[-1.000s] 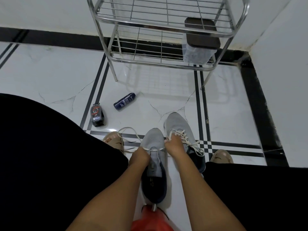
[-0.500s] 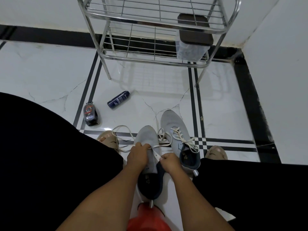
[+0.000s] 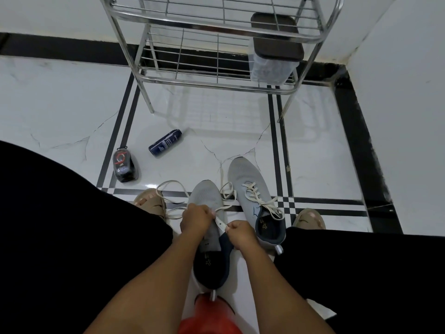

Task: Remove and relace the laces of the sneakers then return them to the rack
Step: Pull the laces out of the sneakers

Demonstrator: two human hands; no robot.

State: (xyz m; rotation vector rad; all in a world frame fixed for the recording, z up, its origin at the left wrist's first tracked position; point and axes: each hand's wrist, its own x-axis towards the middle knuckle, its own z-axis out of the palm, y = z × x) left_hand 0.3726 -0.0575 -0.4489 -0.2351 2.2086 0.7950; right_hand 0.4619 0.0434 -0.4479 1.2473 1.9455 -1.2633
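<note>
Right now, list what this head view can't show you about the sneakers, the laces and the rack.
- Eyelets of the near sneaker: covered by the left hand and right hand, so which hole the lace enters is hidden.
- Rack: top cut off by the upper edge.
- Labels on the blue can and dark bottle: too small to read.
- Laced sneaker: heel partly behind the black garment.

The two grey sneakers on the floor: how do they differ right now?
The near sneaker has its lace mostly loose, trailing on the floor; the far sneaker is laced. The left hand and right hand work the near sneaker; the far sneaker lies untouched. Both are grey with dark collars.
</note>
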